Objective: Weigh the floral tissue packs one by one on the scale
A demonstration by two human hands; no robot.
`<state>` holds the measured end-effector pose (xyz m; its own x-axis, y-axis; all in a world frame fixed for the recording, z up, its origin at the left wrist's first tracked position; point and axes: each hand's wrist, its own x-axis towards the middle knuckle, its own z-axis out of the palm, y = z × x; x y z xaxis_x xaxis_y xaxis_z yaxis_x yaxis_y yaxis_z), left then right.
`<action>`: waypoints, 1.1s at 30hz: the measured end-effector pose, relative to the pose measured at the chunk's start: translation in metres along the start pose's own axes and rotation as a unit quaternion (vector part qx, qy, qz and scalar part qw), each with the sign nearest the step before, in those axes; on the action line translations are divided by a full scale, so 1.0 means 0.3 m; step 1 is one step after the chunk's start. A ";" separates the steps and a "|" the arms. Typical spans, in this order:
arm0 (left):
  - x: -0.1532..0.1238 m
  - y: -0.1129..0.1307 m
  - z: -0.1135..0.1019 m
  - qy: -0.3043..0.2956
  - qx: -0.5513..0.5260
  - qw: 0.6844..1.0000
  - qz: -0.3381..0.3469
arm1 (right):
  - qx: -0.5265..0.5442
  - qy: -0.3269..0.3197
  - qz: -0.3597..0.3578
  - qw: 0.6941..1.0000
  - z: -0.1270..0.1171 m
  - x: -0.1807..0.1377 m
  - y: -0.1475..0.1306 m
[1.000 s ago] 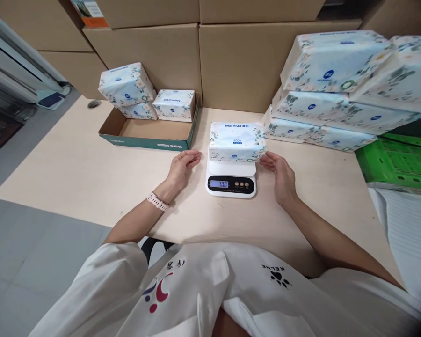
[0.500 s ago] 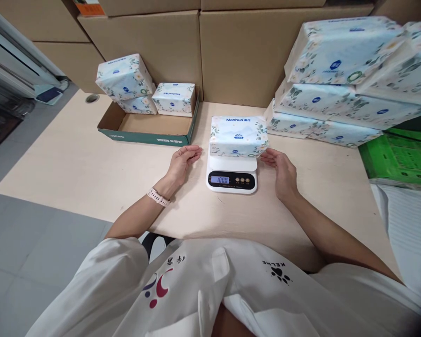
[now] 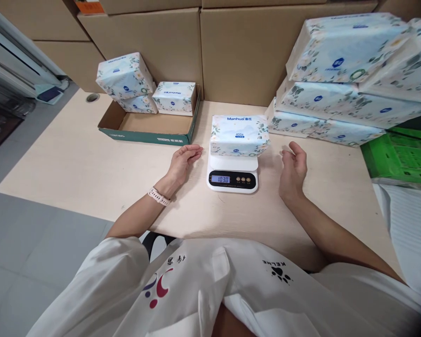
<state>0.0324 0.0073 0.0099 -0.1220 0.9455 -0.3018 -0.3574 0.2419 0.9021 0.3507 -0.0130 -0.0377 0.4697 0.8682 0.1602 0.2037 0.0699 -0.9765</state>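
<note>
A pack of tissues [image 3: 239,135] with a floral print rests on the platform of a white kitchen scale [image 3: 233,164], whose lit display reads about 103.0. My left hand [image 3: 183,163] lies on the table just left of the scale, its fingers loosely stretched toward it and holding nothing. To the right of the scale, apart from the pack, my right hand [image 3: 293,171] is raised a little with thumb and fingers apart and nothing in it.
An open shallow carton [image 3: 145,137] at the left holds several tissue packs, one stacked on another. A tall stack of tissue packs [image 3: 337,61] stands at the right, beside a green crate [image 3: 400,154]. Large cardboard boxes [image 3: 236,56] line the table's [image 3: 73,168] back edge.
My right hand has drawn away from the tissue pack to the right, and its fingers have lifted. The scale's reading went from about 100.0 to 103.0. My left hand stays put.
</note>
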 end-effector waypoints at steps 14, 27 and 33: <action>-0.001 0.002 0.004 0.003 -0.001 1.000 -0.001 | -0.007 -0.023 -0.008 1.000 0.003 0.009 0.025; -0.002 0.001 0.001 -0.004 0.003 1.000 0.003 | 0.014 -0.041 -0.026 0.999 0.007 0.018 0.040; 0.002 -0.003 0.001 -0.003 0.002 1.000 0.005 | 0.004 -0.051 -0.024 0.998 0.002 0.016 0.036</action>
<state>0.0329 0.0076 0.0090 -0.1195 0.9490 -0.2918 -0.3528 0.2341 0.9059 0.3548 -0.0077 -0.0476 0.3691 0.9096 0.1908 0.2168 0.1154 -0.9694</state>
